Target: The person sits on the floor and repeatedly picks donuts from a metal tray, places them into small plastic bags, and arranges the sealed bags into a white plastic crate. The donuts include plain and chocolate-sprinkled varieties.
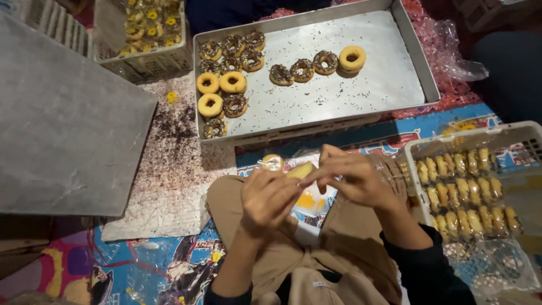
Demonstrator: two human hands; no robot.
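Observation:
My left hand (266, 199) and my right hand (349, 176) meet over my lap. Together they hold a yellow-glazed doughnut (273, 162) inside a clear plastic wrapper (309, 199). My left hand grips the wrapper from below. The fingers of my right hand pinch its top edge. In front of me lies a metal tray (361, 96) with several doughnuts, some chocolate-sprinkled (302, 69) and some yellow-glazed (352, 57).
A white crate (415, 151) at my right holds rows of wrapped doughnuts. Another crate (148, 63) of wrapped doughnuts stands at the far left. A grey board (62, 130) lies to the left, with spilled sprinkles on a sheet (175, 169) beside it. Loose plastic bags (497, 265) lie near right.

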